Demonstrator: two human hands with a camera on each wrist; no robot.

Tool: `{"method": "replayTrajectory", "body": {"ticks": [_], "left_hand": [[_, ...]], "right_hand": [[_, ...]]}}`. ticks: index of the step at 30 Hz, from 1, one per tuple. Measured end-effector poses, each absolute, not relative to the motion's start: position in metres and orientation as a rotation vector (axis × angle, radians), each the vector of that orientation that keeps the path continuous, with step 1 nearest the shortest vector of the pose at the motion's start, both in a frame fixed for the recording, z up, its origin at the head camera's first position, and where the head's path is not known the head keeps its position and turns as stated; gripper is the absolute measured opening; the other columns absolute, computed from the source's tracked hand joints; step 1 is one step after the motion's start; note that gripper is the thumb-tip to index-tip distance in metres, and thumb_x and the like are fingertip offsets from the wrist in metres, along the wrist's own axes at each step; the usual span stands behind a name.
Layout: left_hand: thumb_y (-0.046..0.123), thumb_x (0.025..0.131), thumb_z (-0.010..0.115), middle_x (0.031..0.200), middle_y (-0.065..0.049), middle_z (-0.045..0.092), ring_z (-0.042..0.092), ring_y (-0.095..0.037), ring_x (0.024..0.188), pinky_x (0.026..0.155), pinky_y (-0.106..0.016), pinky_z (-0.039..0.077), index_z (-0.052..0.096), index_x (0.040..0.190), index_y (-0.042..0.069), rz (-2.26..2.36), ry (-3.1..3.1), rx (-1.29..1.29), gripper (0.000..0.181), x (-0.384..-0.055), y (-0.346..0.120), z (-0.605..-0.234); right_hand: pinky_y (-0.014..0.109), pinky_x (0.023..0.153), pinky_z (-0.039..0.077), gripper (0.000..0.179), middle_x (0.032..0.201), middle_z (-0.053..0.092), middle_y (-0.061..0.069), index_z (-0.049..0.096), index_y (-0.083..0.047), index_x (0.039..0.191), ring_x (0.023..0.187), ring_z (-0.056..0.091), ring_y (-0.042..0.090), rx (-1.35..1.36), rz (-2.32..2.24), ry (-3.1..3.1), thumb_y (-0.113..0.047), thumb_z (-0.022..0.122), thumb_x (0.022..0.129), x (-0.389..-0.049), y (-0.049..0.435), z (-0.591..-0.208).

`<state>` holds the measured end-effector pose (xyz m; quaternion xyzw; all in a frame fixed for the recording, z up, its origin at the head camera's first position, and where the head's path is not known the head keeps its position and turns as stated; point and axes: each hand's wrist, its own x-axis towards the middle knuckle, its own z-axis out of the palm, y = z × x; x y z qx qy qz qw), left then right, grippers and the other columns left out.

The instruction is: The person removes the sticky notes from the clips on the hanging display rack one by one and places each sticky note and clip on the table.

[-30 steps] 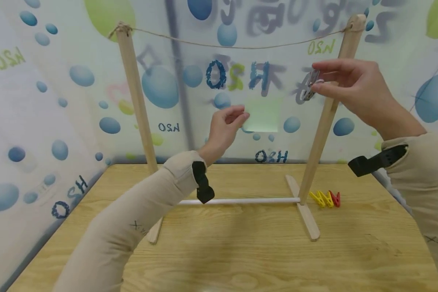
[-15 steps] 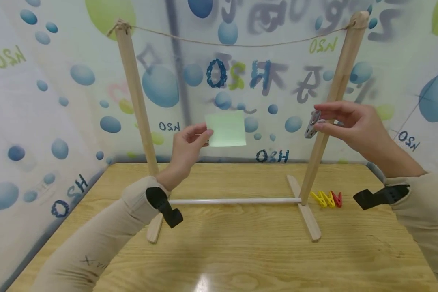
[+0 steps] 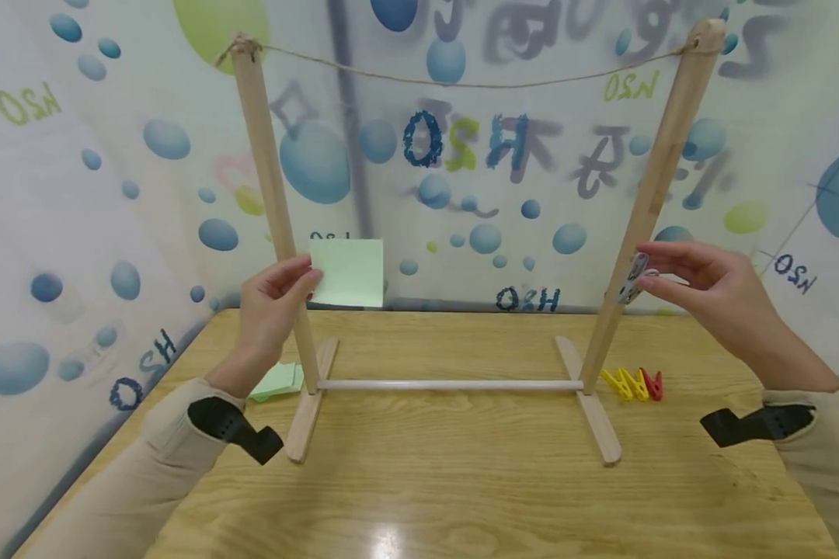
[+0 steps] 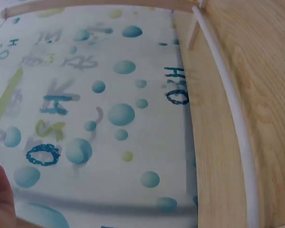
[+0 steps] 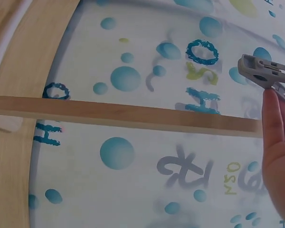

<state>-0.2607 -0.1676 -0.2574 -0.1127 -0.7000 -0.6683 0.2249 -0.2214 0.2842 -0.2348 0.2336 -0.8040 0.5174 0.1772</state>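
Observation:
My left hand pinches a pale green sticky note by its left edge, in front of the left wooden post. In the left wrist view the note shows edge-on as a thin green strip above my fingers. On the other side, my right hand pinches a grey clothespin between thumb and fingers, overlapping the right post in the head view. The right wrist view shows the clothespin beyond the fingertips. A thin twine sags between the tops of both posts.
A white rod joins the posts low over the wooden table. Behind the left foot lie more green sticky notes. Yellow clothespins and a red clothespin lie right of the right post. A printed curtain-like backdrop stands behind.
My left hand has moved left and down with the sticky note, which now faces the view squarely. My right hand has come down with the clothespin. The notes on the table are now uncovered.

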Motion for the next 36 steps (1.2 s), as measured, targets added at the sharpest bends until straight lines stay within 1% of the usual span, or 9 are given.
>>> {"method": "replayTrajectory", "body": {"ticks": [5,10,15,19,21,25,29,33,36], "left_hand": [[0.010,0.080,0.066,0.083,0.008,0.065,0.058,-0.004,0.071,0.063,-0.012,0.047,0.069,0.096,0.011,-1.868,-1.876,-0.270,0.017,-0.252,-0.190,-0.256],[0.005,0.078,0.067,0.081,0.006,0.066,0.057,-0.004,0.068,0.062,-0.011,0.046,0.070,0.093,0.009,-1.881,-1.783,-0.235,0.016,-0.244,-0.212,-0.251],[0.004,0.077,0.068,0.079,0.005,0.065,0.056,-0.004,0.068,0.061,-0.010,0.046,0.070,0.093,0.008,-1.901,-1.735,-0.137,0.017,-0.237,-0.233,-0.252],[0.005,0.076,0.068,0.082,0.003,0.066,0.059,-0.005,0.073,0.066,-0.012,0.047,0.069,0.095,0.005,-1.954,-1.664,-0.117,0.018,-0.234,-0.250,-0.255],[0.005,0.076,0.068,0.084,0.001,0.065,0.060,-0.006,0.075,0.068,-0.013,0.047,0.069,0.095,0.004,-1.976,-1.645,-0.126,0.019,-0.234,-0.258,-0.258],[0.007,0.077,0.067,0.085,0.004,0.064,0.060,-0.004,0.075,0.068,-0.012,0.047,0.069,0.094,0.007,-1.973,-1.712,-0.095,0.017,-0.235,-0.271,-0.265],[0.015,0.078,0.067,0.086,0.009,0.061,0.058,0.000,0.076,0.067,-0.009,0.045,0.069,0.093,0.015,-1.913,-1.859,0.003,0.015,-0.237,-0.286,-0.277],[0.021,0.078,0.067,0.085,0.012,0.059,0.056,0.003,0.073,0.064,-0.007,0.045,0.068,0.089,0.021,-1.869,-1.925,0.143,0.011,-0.237,-0.303,-0.290],[0.024,0.078,0.066,0.089,0.011,0.056,0.055,0.001,0.075,0.063,-0.008,0.046,0.066,0.101,0.017,-1.858,-1.951,0.297,0.024,-0.245,-0.322,-0.304]], "right_hand": [[0.010,0.071,0.045,0.038,0.104,0.060,-0.007,0.053,-0.003,0.120,0.089,0.058,0.001,0.543,1.419,-2.317,0.005,0.055,0.084,-0.217,0.298,-0.246],[0.007,0.070,0.043,0.039,0.104,0.057,-0.010,0.051,-0.009,0.124,0.089,0.055,-0.003,0.397,1.340,-2.384,-0.004,0.056,0.086,-0.214,0.312,-0.259],[0.003,0.070,0.040,0.039,0.100,0.056,-0.019,0.050,-0.010,0.125,0.087,0.052,-0.009,0.275,1.270,-2.447,-0.013,0.057,0.087,-0.216,0.326,-0.274],[0.001,0.068,0.036,0.042,0.100,0.052,-0.026,0.048,-0.010,0.127,0.087,0.050,-0.012,0.195,1.234,-2.502,-0.021,0.057,0.087,-0.218,0.336,-0.288],[0.001,0.067,0.036,0.044,0.100,0.050,-0.027,0.046,-0.010,0.128,0.087,0.048,-0.012,0.164,1.218,-2.527,-0.024,0.057,0.087,-0.219,0.342,-0.295],[0.003,0.064,0.036,0.045,0.097,0.048,-0.030,0.046,-0.009,0.127,0.086,0.045,-0.013,0.100,1.198,-2.567,-0.029,0.055,0.088,-0.221,0.355,-0.310],[0.006,0.060,0.037,0.048,0.094,0.047,-0.031,0.045,-0.008,0.127,0.085,0.043,-0.014,0.049,1.210,-2.623,-0.033,0.054,0.088,-0.226,0.367,-0.324],[0.009,0.057,0.039,0.053,0.088,0.046,-0.033,0.043,0.001,0.126,0.080,0.041,-0.016,0.016,1.221,-2.684,-0.034,0.054,0.088,-0.232,0.378,-0.338],[0.010,0.057,0.040,0.057,0.084,0.045,-0.035,0.041,0.006,0.125,0.077,0.041,-0.017,-0.013,1.225,-2.727,-0.036,0.054,0.087,-0.237,0.383,-0.346]]}}
